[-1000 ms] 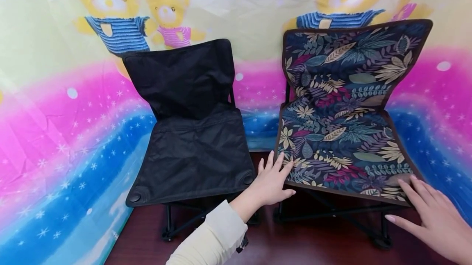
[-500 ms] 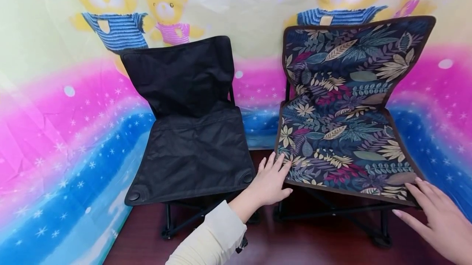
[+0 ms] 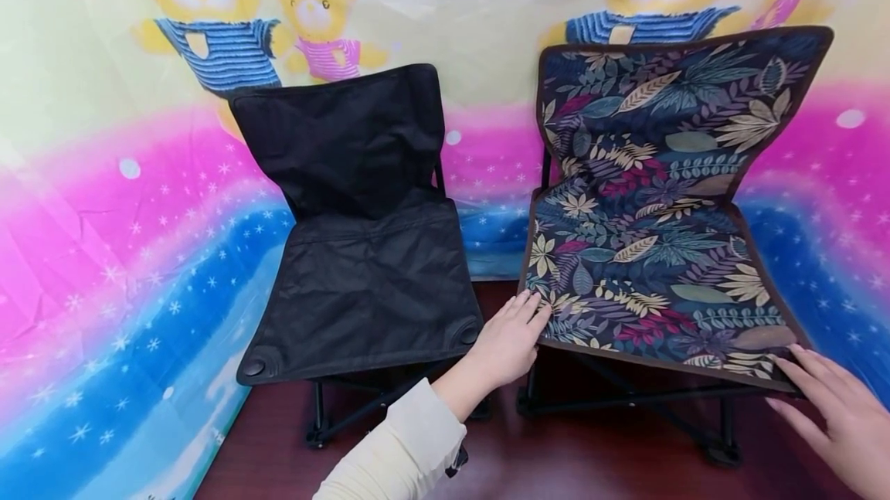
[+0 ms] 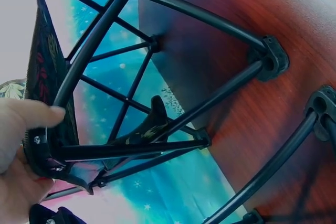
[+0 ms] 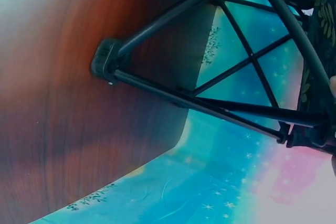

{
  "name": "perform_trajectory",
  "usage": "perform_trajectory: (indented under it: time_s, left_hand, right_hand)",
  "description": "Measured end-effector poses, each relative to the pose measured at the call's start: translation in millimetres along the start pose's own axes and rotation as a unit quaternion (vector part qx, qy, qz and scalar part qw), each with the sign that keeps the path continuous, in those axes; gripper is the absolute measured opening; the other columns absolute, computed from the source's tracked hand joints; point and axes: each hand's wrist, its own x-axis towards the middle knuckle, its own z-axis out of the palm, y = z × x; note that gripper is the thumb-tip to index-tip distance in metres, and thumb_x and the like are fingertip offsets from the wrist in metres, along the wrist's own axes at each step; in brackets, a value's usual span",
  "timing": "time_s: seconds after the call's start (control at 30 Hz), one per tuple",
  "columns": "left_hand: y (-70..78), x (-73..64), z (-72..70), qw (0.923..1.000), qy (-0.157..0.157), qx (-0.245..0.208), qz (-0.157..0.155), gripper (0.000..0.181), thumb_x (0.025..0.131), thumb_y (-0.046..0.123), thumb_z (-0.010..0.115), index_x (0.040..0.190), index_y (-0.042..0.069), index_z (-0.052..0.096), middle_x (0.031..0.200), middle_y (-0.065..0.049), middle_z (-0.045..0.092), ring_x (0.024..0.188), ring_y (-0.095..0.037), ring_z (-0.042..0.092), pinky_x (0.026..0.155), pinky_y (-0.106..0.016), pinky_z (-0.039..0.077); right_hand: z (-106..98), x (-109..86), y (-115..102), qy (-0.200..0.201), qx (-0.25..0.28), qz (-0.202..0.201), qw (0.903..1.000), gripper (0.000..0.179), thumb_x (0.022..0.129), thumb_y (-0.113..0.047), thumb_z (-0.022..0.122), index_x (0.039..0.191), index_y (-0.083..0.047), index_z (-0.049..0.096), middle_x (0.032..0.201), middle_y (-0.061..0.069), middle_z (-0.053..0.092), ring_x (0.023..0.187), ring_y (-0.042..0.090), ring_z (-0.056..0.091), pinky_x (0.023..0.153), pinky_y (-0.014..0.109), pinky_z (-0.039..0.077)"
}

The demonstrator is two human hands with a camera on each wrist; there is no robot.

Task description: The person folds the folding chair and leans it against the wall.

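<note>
A folding chair with a dark leaf-print fabric stands unfolded at the right in the head view. My left hand grips the near left corner of its seat, fingers over the top and thumb out of sight there. In the left wrist view that thumb lies on the underside, near the black frame tubes. At the near right corner my right hand holds the seat edge, fingers on top and thumb below. Only slivers of that hand show at the edge of the right wrist view.
A plain black folding chair stands close on the left, its near right corner beside my left forearm. Both chairs stand on a dark red wooden surface. A printed bear backdrop hangs behind and along the sides.
My right hand has shifted slightly right and down along the seat corner. My left thumb has gone from beside the front edge to out of sight beneath it.
</note>
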Motion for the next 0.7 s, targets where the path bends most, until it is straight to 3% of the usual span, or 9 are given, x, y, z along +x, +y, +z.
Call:
perform_trajectory:
  time_s: [0.07, 0.2, 0.43, 0.53, 0.67, 0.7]
  left_hand:
    - [-0.4, -0.2, 1.2, 0.9998, 0.015, 0.009, 0.004, 0.052, 0.081, 0.021, 0.059, 0.129, 0.011, 0.042, 0.133, -0.009, 0.037, 0.124, -0.02, 0.028, 0.101, -0.029, 0.019]
    - [-1.2, 0.2, 2.5, 0.9993, 0.033, 0.013, 0.009, 0.048, 0.082, 0.016, 0.058, 0.127, 0.011, 0.044, 0.131, -0.008, 0.039, 0.122, -0.019, 0.031, 0.1, -0.027, 0.02]
    - [-4.6, -0.5, 1.1, 0.9984, 0.051, 0.016, 0.019, 0.044, 0.083, 0.009, 0.057, 0.125, 0.011, 0.047, 0.128, -0.007, 0.042, 0.121, -0.018, 0.033, 0.099, -0.027, 0.023]
    - [-5.4, -1.3, 0.8, 0.9983, 0.052, 0.015, 0.023, 0.044, 0.082, 0.008, 0.057, 0.125, 0.012, 0.047, 0.128, -0.006, 0.043, 0.121, -0.017, 0.033, 0.099, -0.026, 0.023]
    - [-6.6, -1.9, 2.0, 0.9978, 0.055, 0.013, 0.033, 0.043, 0.082, 0.007, 0.057, 0.124, 0.012, 0.049, 0.127, -0.006, 0.044, 0.12, -0.017, 0.034, 0.099, -0.025, 0.023]
    - [-7.3, -2.0, 2.6, 0.9974, 0.059, 0.017, 0.039, 0.042, 0.082, 0.007, 0.058, 0.123, 0.011, 0.049, 0.127, -0.006, 0.044, 0.12, -0.017, 0.035, 0.098, -0.025, 0.023]
  right_hand:
    - [1, 0.7, 2, 0.039, 0.008, -0.034, 0.9986, 0.069, 0.086, -0.053, 0.022, 0.13, -0.002, 0.037, 0.13, 0.026, 0.032, 0.128, 0.02, 0.014, 0.103, 0.039, 0.009]
    - [2, 2.4, 8, 0.074, 0.018, -0.072, 0.9945, 0.056, 0.09, -0.047, 0.023, 0.133, -0.012, 0.035, 0.136, 0.011, 0.029, 0.126, 0.009, 0.016, 0.103, 0.033, 0.012]
    - [5, 4.8, 14, 0.088, 0.036, -0.099, 0.9906, 0.055, 0.093, -0.041, 0.019, 0.131, -0.007, 0.038, 0.137, -0.007, 0.024, 0.124, 0.004, 0.018, 0.103, 0.027, 0.013]
    - [7, 5.0, 16, 0.105, 0.042, -0.108, 0.9877, 0.052, 0.095, -0.033, 0.017, 0.127, -0.001, 0.042, 0.136, -0.004, 0.027, 0.124, 0.004, 0.02, 0.102, 0.026, 0.015]
    - [10, 2.3, 18, 0.123, 0.044, -0.107, 0.9857, 0.053, 0.095, -0.026, 0.016, 0.117, 0.012, 0.046, 0.13, 0.017, 0.036, 0.123, 0.003, 0.02, 0.102, 0.027, 0.017]
    - [11, 1.3, 19, 0.123, 0.044, -0.105, 0.9858, 0.054, 0.095, -0.027, 0.015, 0.117, 0.012, 0.046, 0.131, 0.015, 0.035, 0.123, 0.002, 0.02, 0.102, 0.026, 0.016]
